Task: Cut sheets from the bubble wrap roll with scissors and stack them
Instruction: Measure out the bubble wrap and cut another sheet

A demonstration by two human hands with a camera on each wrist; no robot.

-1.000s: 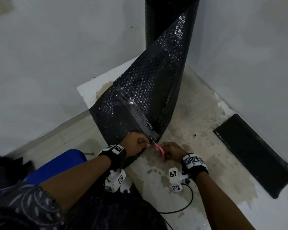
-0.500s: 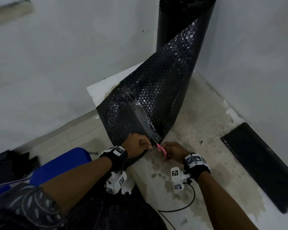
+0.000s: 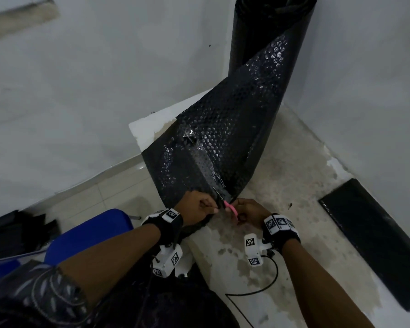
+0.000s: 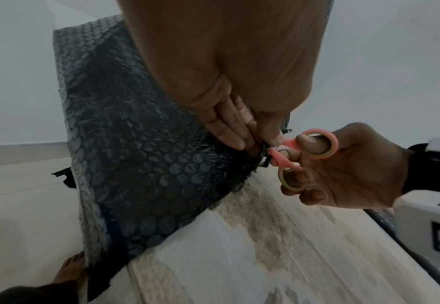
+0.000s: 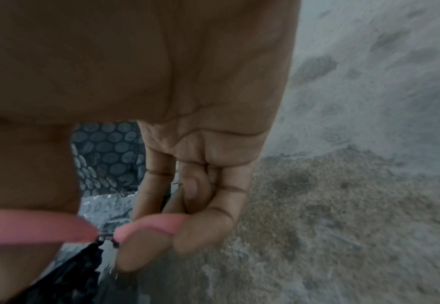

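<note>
Gripping pink scissors (image 4: pixel 300 153) in right hand (image 4: pixel 348 170), left hand (image 3: pixel 197 205) pinching bubble wrap (image 3: pixel 223 138)

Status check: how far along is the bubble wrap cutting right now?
Done: black cut sheets already lie flat on the floor to the right. In hand: the left hand pinches the lower edge of the unrolled wrap while the right hand works the pink scissors at that edge, so this cut has barely begun. Left: cut across, stack the sheet; plenty remains on the upright roll.
</note>
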